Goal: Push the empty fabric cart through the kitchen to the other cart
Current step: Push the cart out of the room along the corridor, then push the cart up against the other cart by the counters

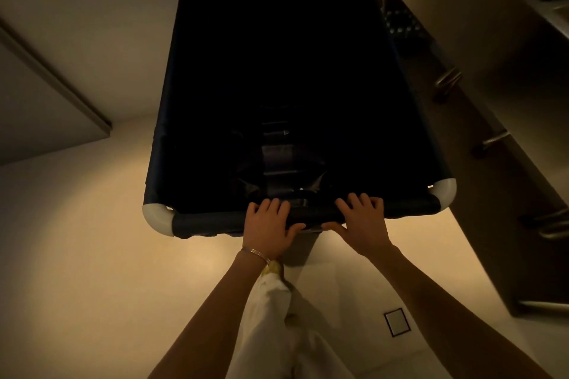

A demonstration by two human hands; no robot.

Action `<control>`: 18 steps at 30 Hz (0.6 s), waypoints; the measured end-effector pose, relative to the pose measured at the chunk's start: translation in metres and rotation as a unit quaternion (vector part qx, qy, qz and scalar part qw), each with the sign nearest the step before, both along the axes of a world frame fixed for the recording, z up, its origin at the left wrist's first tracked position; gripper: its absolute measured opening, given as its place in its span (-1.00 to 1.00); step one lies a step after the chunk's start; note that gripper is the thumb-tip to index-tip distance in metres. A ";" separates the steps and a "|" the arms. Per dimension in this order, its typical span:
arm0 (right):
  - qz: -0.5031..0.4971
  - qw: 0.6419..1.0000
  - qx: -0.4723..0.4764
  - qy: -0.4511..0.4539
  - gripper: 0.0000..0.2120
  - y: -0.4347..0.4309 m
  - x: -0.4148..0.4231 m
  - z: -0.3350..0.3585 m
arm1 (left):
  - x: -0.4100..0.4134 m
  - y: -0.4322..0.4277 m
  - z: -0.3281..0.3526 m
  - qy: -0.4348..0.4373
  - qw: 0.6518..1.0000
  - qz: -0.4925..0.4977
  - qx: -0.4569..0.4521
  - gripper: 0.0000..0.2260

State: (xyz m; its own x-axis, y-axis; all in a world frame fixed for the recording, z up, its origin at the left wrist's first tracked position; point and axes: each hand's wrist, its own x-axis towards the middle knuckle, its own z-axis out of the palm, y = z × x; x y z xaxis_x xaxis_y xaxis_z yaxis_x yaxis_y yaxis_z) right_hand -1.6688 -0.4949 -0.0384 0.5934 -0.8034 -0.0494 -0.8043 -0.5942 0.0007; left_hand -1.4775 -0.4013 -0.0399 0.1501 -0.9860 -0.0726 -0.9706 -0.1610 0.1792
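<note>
A large dark fabric cart with white corner joints fills the middle of the head view, its inside dark and seemingly empty apart from straps near the bottom. Its near top rail runs across in front of me. My left hand and my right hand both grip this rail side by side near its middle, fingers curled over it. The other cart is not in view.
A counter with metal drawer handles runs close along the right side of the cart. A wall or cabinet panel stands at the left. The light floor has a small square plate at the lower right. My leg in white trousers is below.
</note>
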 end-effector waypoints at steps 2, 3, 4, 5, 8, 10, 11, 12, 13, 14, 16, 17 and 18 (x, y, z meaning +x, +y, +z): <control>-0.004 1.000 0.001 -0.004 -0.24 -0.010 0.009 0.002 | 0.010 -0.012 0.001 -0.001 1.000 -0.006 -0.005 -0.55; -0.006 1.000 -0.002 -0.006 -0.25 -0.015 0.013 0.002 | 0.015 -0.019 0.002 -0.004 1.000 -0.008 -0.008 -0.55; -0.008 1.000 -0.003 -0.007 -0.27 -0.022 0.019 0.002 | 0.021 -0.028 0.001 -0.009 1.000 -0.009 -0.012 -0.53; -0.010 1.000 -0.004 -0.008 -0.31 -0.029 0.024 0.003 | 0.027 -0.036 0.002 -0.015 1.000 -0.009 -0.016 -0.51; -0.019 1.000 -0.009 0.002 -0.40 -0.055 0.042 0.003 | 0.044 -0.064 0.000 -0.022 0.999 -0.007 -0.025 -0.47; -0.028 1.000 -0.006 0.011 -0.41 -0.074 0.056 0.003 | 0.057 -0.086 -0.001 -0.023 0.999 -0.006 -0.032 -0.50; -0.032 0.999 -0.002 0.013 -0.42 -0.084 0.062 0.003 | 0.063 -0.098 0.000 -0.023 0.999 -0.007 -0.034 -0.52; -0.035 0.999 0.003 0.015 -0.45 -0.095 0.068 0.003 | 0.070 -0.109 0.000 -0.024 0.999 -0.010 -0.036 -0.54; -0.038 0.999 0.007 0.015 -0.47 -0.105 0.074 0.002 | 0.076 -0.120 0.000 -0.025 0.999 -0.014 -0.036 -0.56; -0.041 0.999 0.008 0.015 -0.49 -0.116 0.079 0.002 | 0.082 -0.132 0.000 -0.024 0.999 -0.018 -0.038 -0.57; -0.049 0.999 0.002 0.015 -0.50 -0.136 0.090 0.002 | 0.094 -0.155 0.000 -0.021 0.999 -0.020 -0.033 -0.59; -0.053 0.998 0.002 0.017 -0.50 -0.146 0.095 0.002 | 0.099 -0.167 0.001 -0.022 0.999 -0.017 -0.029 -0.59; -0.057 0.998 0.003 0.018 -0.50 -0.156 0.100 0.002 | 0.104 -0.178 0.001 -0.021 0.999 -0.015 -0.027 -0.58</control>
